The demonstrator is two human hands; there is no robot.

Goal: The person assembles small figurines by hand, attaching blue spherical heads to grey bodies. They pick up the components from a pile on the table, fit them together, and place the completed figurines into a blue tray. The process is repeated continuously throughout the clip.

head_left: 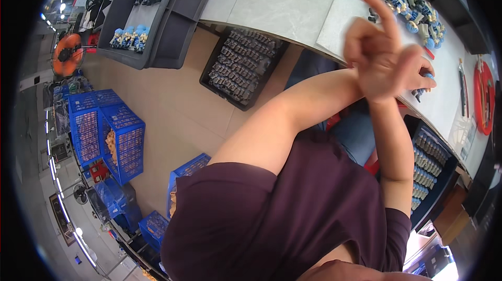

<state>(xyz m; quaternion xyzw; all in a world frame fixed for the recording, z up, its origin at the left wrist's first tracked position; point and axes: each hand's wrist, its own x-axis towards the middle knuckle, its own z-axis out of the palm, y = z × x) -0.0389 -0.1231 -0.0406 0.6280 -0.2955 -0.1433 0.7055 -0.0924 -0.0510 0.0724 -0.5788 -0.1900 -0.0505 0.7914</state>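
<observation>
My two forearms cross at the wrists over the edge of the white table [282,4]. My right hand [374,46] is in front, its index finger stretched up and the other fingers curled, holding nothing. My left hand [424,78] is mostly hidden behind it. Its fingers close on a small blue and dark toy figure [420,92] at the table's edge. A heap of similar blue and grey toy figures [405,1] lies on the table just beyond both hands.
A black tray of dark figures [243,66] sits on the floor below the table. Grey trays with blue figures [130,38] are at the left, blue crates [104,134] further left. Another tray of figures [429,166] and a red round dish [483,98] are at the right.
</observation>
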